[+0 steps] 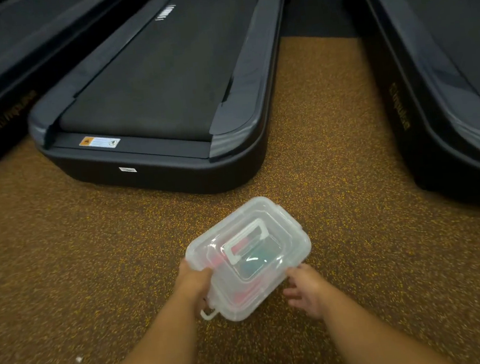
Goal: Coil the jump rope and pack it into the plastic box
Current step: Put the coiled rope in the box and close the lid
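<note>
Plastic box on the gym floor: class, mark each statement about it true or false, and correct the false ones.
1. The box has its lid on. True.
2. Only one hand touches the box. False: the left hand grips its left side and the right hand touches its near right edge.
3. The box sits on a treadmill. False: it is over the speckled floor, in front of the treadmill.
4. Something pink shows through the box. True.
</note>
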`<state>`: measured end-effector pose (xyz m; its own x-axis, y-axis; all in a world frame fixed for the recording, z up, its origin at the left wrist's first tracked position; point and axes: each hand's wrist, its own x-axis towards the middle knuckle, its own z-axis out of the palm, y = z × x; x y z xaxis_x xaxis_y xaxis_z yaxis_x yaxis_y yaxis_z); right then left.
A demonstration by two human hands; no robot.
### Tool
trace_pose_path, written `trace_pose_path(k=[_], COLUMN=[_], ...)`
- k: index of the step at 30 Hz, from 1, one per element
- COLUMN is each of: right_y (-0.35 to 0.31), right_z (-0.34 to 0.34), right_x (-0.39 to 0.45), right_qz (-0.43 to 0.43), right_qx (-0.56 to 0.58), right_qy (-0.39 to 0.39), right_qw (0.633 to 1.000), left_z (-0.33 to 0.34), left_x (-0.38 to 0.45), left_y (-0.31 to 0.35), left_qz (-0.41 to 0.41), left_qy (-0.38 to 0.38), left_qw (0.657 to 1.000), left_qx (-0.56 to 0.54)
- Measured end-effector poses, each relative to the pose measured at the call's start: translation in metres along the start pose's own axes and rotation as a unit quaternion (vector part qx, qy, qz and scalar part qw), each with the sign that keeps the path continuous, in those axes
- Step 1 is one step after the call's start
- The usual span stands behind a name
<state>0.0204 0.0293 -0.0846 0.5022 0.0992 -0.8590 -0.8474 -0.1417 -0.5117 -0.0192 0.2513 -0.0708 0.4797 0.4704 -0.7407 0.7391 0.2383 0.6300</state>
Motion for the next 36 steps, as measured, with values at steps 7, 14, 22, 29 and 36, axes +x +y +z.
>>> trace_pose_path(k=[7,14,22,29,36], right_y=[-0.007,0.023,0.038,0.035,0.041], right_z=[-0.038,-0.065,-0.066,-0.062,-0.063], right_x=[0.007,0.003,0.005,0.009,0.017], right_qz=[-0.031,0.003,0.024,0.044,0.012], right_qx=[0.242,-0.010,-0.084,0.150,0.083], right_qy=[0.060,0.058,0.016,0.034,0.084], right_qw=[0.968,0.998,0.996,0.987,0.993], left_z=[-0.002,0.010,0.005,-0.006,-0.003], left_x=[0.006,0.010,0.023,0.060,0.036], left_y=[0.031,0.044,0.012,-0.036,-0.026], left_qz=[0.031,0.084,0.113,-0.115,-0.084], left_qy=[-0.073,-0.070,0.005,-0.086,-0.011], left_qw=[0.989,0.967,0.926,0.989,0.995], left_qx=[0.125,0.229,0.361,0.035,-0.062])
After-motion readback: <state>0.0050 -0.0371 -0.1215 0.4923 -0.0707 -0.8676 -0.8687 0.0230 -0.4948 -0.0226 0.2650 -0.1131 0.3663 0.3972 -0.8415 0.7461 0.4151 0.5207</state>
